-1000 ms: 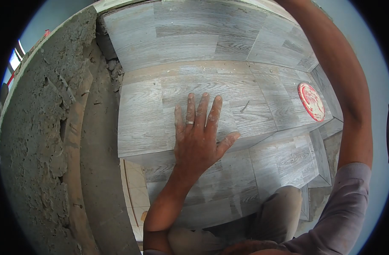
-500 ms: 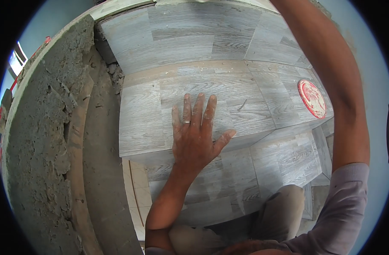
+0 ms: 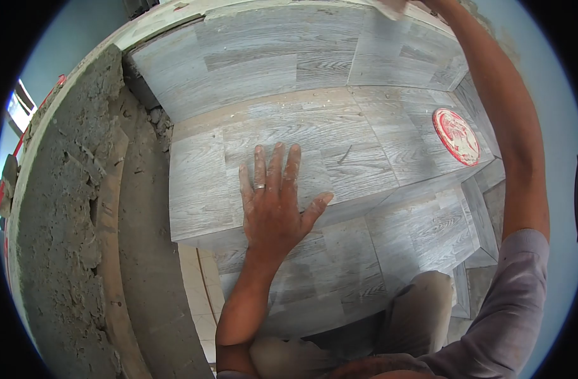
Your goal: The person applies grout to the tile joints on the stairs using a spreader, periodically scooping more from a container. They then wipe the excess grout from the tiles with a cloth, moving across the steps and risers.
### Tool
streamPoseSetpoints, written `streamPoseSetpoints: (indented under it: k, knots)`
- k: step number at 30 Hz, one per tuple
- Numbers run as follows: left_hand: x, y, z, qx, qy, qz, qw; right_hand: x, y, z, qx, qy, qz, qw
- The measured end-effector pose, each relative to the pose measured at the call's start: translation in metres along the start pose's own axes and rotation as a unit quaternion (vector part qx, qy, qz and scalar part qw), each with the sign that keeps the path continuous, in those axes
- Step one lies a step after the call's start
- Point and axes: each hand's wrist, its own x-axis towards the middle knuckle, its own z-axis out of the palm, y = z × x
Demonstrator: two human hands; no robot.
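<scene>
My left hand (image 3: 273,208) lies flat with spread fingers on the wood-grain tile (image 3: 200,183) of a step, near its front edge. It wears a ring and has pale dust on its fingers. At the top edge of the view, my right hand (image 3: 428,2) is mostly cut off. A blurred whitish thing (image 3: 390,9) shows at its fingers, by the top of the tiled riser (image 3: 257,54). What it is I cannot make out. A thin nail-like piece (image 3: 345,154) lies on the tread, right of my left hand.
A round red lid (image 3: 456,136) smeared with white paste lies at the step's right. Rough broken concrete (image 3: 61,208) borders the stairs on the left, with rubble (image 3: 157,119) in the gap. My knee (image 3: 421,309) is over the lower step.
The view has shifted, so the steps and lid sit slightly further left. My right hand and the whitish thing now show at the top edge. My left hand stays flat on the tread.
</scene>
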Motion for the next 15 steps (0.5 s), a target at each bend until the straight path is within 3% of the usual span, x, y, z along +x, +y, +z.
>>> streamPoseSetpoints:
  k: [2,3,4,5,8,9,11,14,15]
  knots:
    - [0.0,0.001,-0.001,0.013,-0.007,-0.004,1.0,0.01,0.065,0.011,-0.2,-0.002,-0.049,0.979]
    - [0.001,0.002,-0.002,0.016,-0.012,-0.011,1.0,-0.006,0.063,0.009,-0.198,0.0,-0.045,0.979]
    - [0.001,0.002,-0.002,0.02,-0.017,-0.018,0.999,-0.038,0.049,0.002,-0.017,0.109,-0.016,0.994]
    - [0.001,0.003,-0.002,0.022,-0.019,-0.013,0.999,-0.07,0.032,-0.004,0.164,0.213,0.014,0.963]
    - [0.002,0.004,0.0,0.038,-0.024,-0.015,0.999,-0.127,-0.015,0.013,0.358,0.214,0.06,0.907]
    - [0.003,0.005,0.0,0.042,-0.028,-0.018,0.999,-0.136,-0.026,0.032,0.329,0.243,0.03,0.912]
    - [0.003,0.005,-0.002,0.055,-0.033,-0.024,0.998,-0.139,-0.041,0.063,0.353,0.199,0.049,0.913]
    - [0.004,0.007,-0.003,0.071,-0.047,-0.034,0.996,-0.138,-0.118,0.084,0.355,0.243,0.007,0.903]
    - [0.005,0.007,-0.003,0.065,-0.052,-0.035,0.996,-0.134,-0.143,0.083,0.37,0.21,-0.007,0.905]
